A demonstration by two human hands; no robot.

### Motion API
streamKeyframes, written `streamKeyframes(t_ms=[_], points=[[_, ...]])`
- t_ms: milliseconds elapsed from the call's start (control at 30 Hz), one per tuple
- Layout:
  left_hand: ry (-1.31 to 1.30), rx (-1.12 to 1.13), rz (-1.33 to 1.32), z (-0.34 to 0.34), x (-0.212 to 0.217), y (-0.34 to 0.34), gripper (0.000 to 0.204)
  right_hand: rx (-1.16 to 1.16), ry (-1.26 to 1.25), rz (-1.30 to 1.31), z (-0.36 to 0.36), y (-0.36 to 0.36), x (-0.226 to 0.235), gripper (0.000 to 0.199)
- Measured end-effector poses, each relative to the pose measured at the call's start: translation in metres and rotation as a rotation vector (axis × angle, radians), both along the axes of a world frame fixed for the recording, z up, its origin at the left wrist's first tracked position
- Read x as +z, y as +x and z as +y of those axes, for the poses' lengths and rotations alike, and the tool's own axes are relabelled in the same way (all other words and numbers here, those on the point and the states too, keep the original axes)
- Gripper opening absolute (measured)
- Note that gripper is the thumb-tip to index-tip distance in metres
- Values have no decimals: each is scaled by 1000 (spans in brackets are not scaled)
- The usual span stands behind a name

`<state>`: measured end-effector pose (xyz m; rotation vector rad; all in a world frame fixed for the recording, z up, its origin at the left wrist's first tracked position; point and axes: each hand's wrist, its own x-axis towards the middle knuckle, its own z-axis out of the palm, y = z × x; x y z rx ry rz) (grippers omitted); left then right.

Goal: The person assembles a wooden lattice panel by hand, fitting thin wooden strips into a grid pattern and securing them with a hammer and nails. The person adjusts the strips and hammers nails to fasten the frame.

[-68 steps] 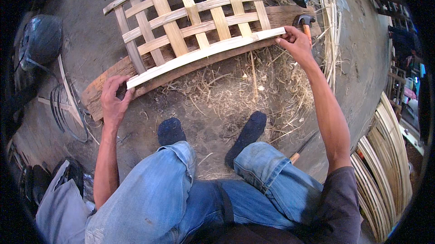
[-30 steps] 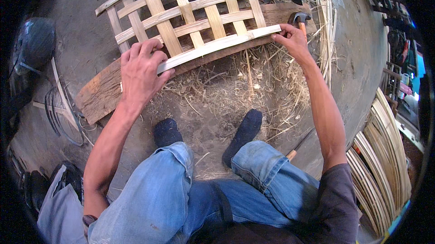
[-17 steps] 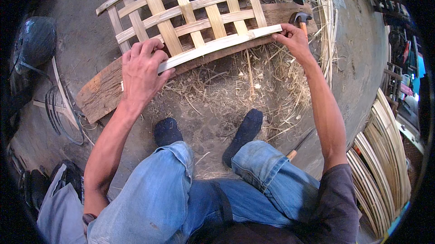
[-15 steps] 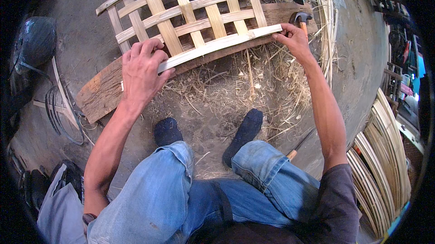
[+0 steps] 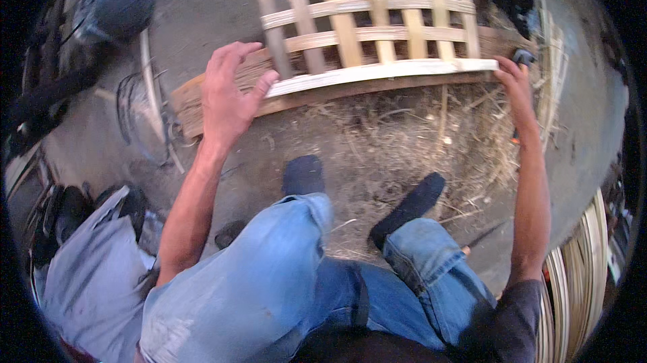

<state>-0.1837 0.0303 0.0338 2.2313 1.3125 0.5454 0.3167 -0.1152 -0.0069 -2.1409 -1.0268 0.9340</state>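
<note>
A woven lattice panel [image 5: 367, 6] of pale, flat bamboo-like strips leans over a rough wooden board [image 5: 317, 97]. Along its near edge runs a whitish edge strip [image 5: 377, 72]. My left hand [image 5: 229, 97] is at the strip's left end, fingers spread and lifted, the thumb close to that end; whether the thumb touches it I cannot tell. At the opposite end, my right hand [image 5: 513, 83] pinches the edge strip between thumb and fingers. Just behind the right hand, partly hidden by it, lies a hammer [image 5: 523, 57] with a dark head.
Shavings [image 5: 465, 137] litter the floor in front of the board. Long thin strips [image 5: 554, 73] lie to the right, and a bundle of curved slats [image 5: 579, 275] stands at lower right. Coiled strapping [image 5: 128, 117], a dark round bundle [image 5: 118, 2] and grey cloth [image 5: 94, 262] are on the left.
My left hand has come off the edge strip and opened beyond its left end. The right hand stays at the right end. The whole view has shifted, so things appear farther right.
</note>
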Motion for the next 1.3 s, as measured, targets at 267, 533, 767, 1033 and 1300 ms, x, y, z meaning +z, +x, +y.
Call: streamKeyframes(t_ms=[267,533,767,1033,1300], points=[[-467,268,-283,-30,-28,-59,28,-108,-14,206,8,-1,0,29],[-579,255,-278,-34,-27,-34,25,-82,-67,187,1,17,-10,29],[-535,246,-325,-33,-32,-41,23,-40,-21,165,1,7,-7,30],[-107,30,-67,-25,-28,-50,49,82,16,65,-1,3,-5,42],[-63,-3,1,-26,-46,-37,63,159,-18,-18,1,10,-9,42]])
